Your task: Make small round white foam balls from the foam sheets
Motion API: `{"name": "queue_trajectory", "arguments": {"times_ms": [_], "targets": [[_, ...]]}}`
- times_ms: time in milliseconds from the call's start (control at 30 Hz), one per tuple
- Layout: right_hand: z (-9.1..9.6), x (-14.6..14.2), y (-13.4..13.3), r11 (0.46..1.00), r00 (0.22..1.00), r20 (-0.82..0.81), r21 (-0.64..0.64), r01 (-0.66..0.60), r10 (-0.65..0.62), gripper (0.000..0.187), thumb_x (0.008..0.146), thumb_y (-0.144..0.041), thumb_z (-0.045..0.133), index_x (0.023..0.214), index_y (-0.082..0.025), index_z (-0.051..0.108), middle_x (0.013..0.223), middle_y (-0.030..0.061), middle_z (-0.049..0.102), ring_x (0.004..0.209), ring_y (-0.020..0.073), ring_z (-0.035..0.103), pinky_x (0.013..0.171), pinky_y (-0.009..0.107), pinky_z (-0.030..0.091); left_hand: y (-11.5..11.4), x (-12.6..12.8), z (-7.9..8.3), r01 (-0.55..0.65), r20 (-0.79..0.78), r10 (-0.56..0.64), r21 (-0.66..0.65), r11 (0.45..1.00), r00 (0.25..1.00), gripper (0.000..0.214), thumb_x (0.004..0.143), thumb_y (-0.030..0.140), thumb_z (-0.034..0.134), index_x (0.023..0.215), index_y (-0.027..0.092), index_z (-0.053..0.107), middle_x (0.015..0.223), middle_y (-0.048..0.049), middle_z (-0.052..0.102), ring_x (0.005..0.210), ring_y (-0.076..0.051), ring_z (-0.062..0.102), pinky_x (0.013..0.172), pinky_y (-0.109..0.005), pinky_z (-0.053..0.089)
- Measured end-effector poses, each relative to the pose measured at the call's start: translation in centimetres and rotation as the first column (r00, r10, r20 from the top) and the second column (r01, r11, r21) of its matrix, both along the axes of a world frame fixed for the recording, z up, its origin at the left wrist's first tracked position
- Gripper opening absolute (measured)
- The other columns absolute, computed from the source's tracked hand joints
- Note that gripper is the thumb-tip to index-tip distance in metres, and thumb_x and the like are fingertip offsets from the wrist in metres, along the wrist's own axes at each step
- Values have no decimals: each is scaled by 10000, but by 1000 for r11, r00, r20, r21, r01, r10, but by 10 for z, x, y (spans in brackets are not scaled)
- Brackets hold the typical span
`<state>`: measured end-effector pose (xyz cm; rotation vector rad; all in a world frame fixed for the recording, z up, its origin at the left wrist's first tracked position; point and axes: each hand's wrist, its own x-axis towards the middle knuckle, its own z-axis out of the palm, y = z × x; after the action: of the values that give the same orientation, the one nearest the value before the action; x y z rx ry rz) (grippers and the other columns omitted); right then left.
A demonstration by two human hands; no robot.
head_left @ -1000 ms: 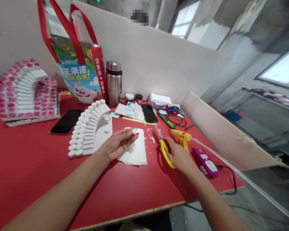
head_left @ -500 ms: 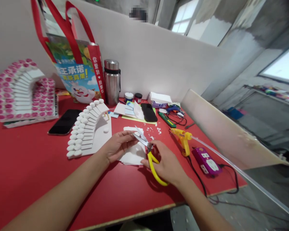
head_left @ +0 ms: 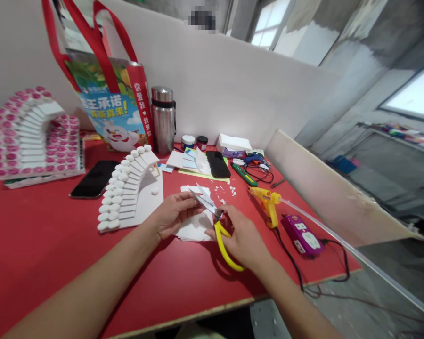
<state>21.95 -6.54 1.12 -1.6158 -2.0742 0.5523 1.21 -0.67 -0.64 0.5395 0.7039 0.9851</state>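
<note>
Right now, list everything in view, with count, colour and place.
Table: 1, red, foreground
Scissors: 1, yellow-handled, centre
Sheets: 1 stack, white, under scissors
Paper scraps: many, white, beyond scissors
Stair model: 1, pink and white, far left
Second stair model: 1, white, left of sheets
Phones: 2, black, one between stair models, one beyond sheets
Bag: 1, multicoloured, back left
Bottle: 1, silver, beside bag
Jars: 2, blue and dark, right of bottle
Cutter: 1, green, right of farther phone
Glue gun: 1, yellow, right of scissors
Power strip: 1, purple, table's right side
Small clutter: uncounted, mixed, back right
Partition: 1, white, behind table
Windows: 2, bright, upper right
Left hand: 1, bare, at scissor blades
Right hand: 1, bare, gripping scissors
</note>
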Motion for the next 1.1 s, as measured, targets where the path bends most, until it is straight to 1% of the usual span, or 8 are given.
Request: {"name": "queue_trajectory", "arguments": {"times_ms": [133, 333, 633, 700, 800, 933, 1000, 1100], "targets": [[-6, 1, -3, 999, 1000, -12, 32, 4, -3, 397, 910, -383, 688, 1243, -200, 573, 1161, 106, 713, 1041, 265, 688, 896, 373, 525, -1, 0, -1, 3, 13, -3, -7, 1000, 1000, 91, 817, 2, 746, 869, 67, 781, 852, -101, 773, 746, -128, 733, 746, -191, 609], [-13, 2, -8, 999, 1000, 2, 48, 3, -3, 420, 945, -410, 650, 1293, -193, 561, 1223, 132, 702, 1118, 289, 681, 951, 390, 527, -2, 2, -2, 6, 39, -5, -39, 999, 999, 66, 803, 3, 768, 834, 61, 772, 818, -100, 760, 735, -131, 731, 758, -199, 617], [-12, 2, -18, 998, 999, 9, 47, 30, -30, 410, 943, -387, 660, 1287, -184, 566, 1171, 129, 724, 1065, 283, 701, 908, 366, 535, -4, 5, 0, 27, 40, -24, -83, 996, 999, 101, 839, -22, 707, 806, 59, 756, 782, -99, 753, 707, -138, 738, 720, -196, 631], [-11, 0, -19, 999, 999, 0, 28, 46, -46, 374, 948, -380, 648, 1264, -192, 579, 1137, 121, 732, 1053, 281, 708, 900, 357, 533, -4, 6, 1, 19, 36, -15, -104, 994, 999, 106, 837, -31, 707, 816, 62, 753, 781, -94, 752, 708, -142, 747, 716, -196, 635], [-7, -2, -21, 996, 996, -27, -9, 86, -87, 323, 949, -389, 635, 1215, -210, 600, 1029, 91, 744, 946, 264, 723, 827, 328, 530, -6, 6, 2, 33, 30, -30, -112, 993, 999, 100, 818, -28, 737, 837, 69, 753, 787, -86, 755, 707, -144, 756, 720, -195, 639], [3, 5, -20, 983, 985, -8, -59, 171, -172, 355, 945, -495, 613, 1175, -224, 600, 862, 49, 723, 763, 255, 705, 667, 307, 481, -6, 4, 2, 73, 55, -68, -92, 993, 996, 168, 820, -19, 740, 959, 71, 765, 915, -133, 789, 789, -171, 781, 780, -223, 646], [8, 12, -18, 970, 972, 38, -57, 234, -233, 392, 941, -541, 604, 1172, -226, 587, 861, 54, 721, 755, 270, 705, 649, 316, 464, -6, 2, 2, 77, 78, -70, -82, 994, 994, 227, 824, -25, 725, 1020, 82, 769, 967, -152, 796, 846, -188, 790, 806, -235, 646], [10, 21, -17, 948, 945, 118, -64, 313, -304, 472, 914, -563, 639, 1220, -214, 557, 900, 76, 731, 776, 291, 716, 651, 329, 461, -5, -1, 2, 69, 103, -62, -66, 995, 993, 270, 818, -44, 707, 1037, 95, 780, 957, -134, 799, 851, -181, 789, 801, -219, 643]]}}
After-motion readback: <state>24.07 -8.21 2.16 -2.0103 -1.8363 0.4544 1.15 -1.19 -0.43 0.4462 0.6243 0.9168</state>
